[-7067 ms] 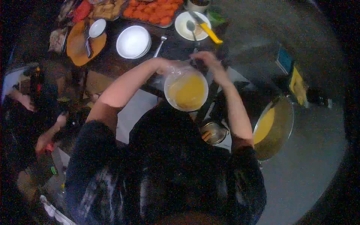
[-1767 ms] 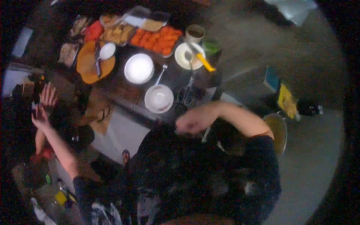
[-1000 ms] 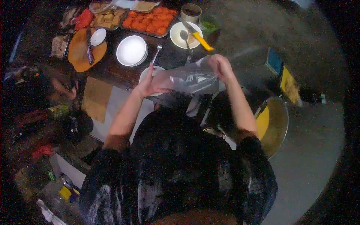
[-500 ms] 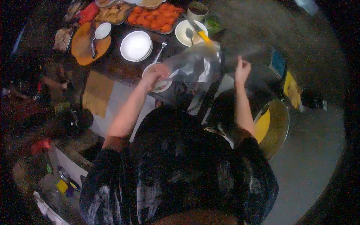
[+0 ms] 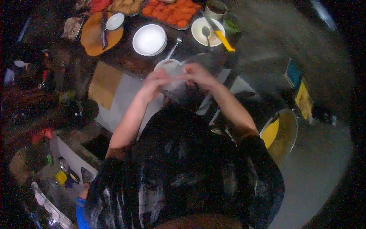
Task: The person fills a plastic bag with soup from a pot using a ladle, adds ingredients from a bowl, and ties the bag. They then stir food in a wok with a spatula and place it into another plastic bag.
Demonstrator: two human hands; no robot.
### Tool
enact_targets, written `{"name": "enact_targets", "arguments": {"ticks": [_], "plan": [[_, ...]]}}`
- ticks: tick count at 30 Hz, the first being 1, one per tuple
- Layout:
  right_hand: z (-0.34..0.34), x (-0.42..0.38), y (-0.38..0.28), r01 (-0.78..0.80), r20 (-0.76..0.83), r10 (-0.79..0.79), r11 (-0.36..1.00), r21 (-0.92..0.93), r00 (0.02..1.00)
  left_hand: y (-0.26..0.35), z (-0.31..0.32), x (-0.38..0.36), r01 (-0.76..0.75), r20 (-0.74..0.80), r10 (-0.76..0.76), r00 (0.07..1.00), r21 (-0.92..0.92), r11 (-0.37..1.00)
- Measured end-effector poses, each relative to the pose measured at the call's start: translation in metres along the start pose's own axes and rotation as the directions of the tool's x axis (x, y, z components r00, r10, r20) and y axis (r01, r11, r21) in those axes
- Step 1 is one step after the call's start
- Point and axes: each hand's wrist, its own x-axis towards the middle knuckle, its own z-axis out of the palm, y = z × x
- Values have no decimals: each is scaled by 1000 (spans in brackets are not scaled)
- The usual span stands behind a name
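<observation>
My left hand (image 5: 154,82) and my right hand (image 5: 199,76) are close together in front of my chest, fingers pinched inward. Between them is a crumpled piece of clear plastic (image 5: 176,79), blurred by motion, which looks like a bag. Both hands grip it, though the fingertips are smeared. Just beyond, a white bowl (image 5: 162,65) is partly covered by the hands and plastic. A metal spoon (image 5: 173,49) lies past that bowl, beside a stack of white bowls (image 5: 149,39).
At the back are a tray of orange-red food (image 5: 171,13), an orange board (image 5: 91,36) with a knife, and a plate (image 5: 198,31) with a spoon and a yellow-handled knife (image 5: 225,40). A large metal pan (image 5: 291,131) stands at my right.
My right hand has come left and met the plastic beside my left hand. The plastic, earlier stretched out to the right, is now bunched between both hands. The view has shifted slightly.
</observation>
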Motion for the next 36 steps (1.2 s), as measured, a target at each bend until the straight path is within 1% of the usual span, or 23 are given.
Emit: {"name": "enact_targets", "arguments": {"ticks": [2,5,6,7,9,10,11,13,15,16,17,18,20,22,23,26,29,30,31,33,34,35,36], "plan": [[-5,11,5,3,-50,-4,1000,-19,999,11,-31,-7,-107,-292,149,945,154,982],[-8,35,19,-51,-234,46,999,-15,971,20,-40,-21,-172,-440,298,847,304,937],[-2,44,26,-54,-228,20,988,-143,973,20,-38,-24,-287,-442,460,770,403,869],[3,51,33,-54,-218,-7,961,-270,976,22,-40,-30,-283,-449,459,767,405,869],[11,60,31,-37,-254,-47,948,-317,966,32,-43,-41,-257,-327,699,637,764,592],[13,62,28,-37,-299,-54,957,-289,953,41,-42,-51,-182,-193,735,650,900,397],[15,64,26,-35,-343,-59,965,-260,938,46,-41,-59,-174,-199,734,650,900,399],[14,76,42,-29,-239,-31,969,-243,971,52,-41,-74,44,-76,620,781,997,68],[9,84,68,-17,-140,-15,974,-225,990,47,-52,-76,120,-108,635,765,992,25],[7,85,83,109,-213,-198,922,-371,957,44,-56,-77,192,-138,646,750,981,-13],[2,85,91,209,-256,-383,830,-517,888,52,-50,-78,191,-134,649,748,981,-17],[-5,71,81,23,-316,-326,727,-686,891,65,-39,-80,105,-128,630,766,992,74],[-6,73,129,-68,-370,-224,771,-633,902,69,-30,-78,21,-115,607,787,987,160],[3,63,144,-182,-415,-121,764,-619,902,58,-33,-64,-137,152,579,801,988,-71],[4,61,152,-185,-424,-123,768,-613,897,55,-27,-59,-146,164,575,801,986,-78],[-7,41,162,-167,-443,-41,892,-420,896,43,-9,-42,-90,48,352,935,991,104],[-31,-21,110,-394,-714,-242,697,-599,657,16,-2,-8,-100,60,278,959,986,134],[-29,-37,84,-357,-839,-315,797,-487,443,5,5,4,-191,150,304,941,976,109],[-26,-52,57,-368,-847,-321,793,-485,423,-5,12,16,-279,239,328,914,957,81],[-19,-74,18,-43,-822,-483,855,-517,302,-10,42,34,-352,309,388,868,935,41],[-21,-77,19,-124,-785,-501,809,-574,364,-12,59,40,-399,360,443,821,917,-4],[-14,-78,10,-135,-792,-502,809,-572,347,2,82,39,-394,322,375,869,909,134],[-4,-80,-4,-264,-801,-330,823,-504,499,3,99,42,-478,381,421,823,865,150]]}}
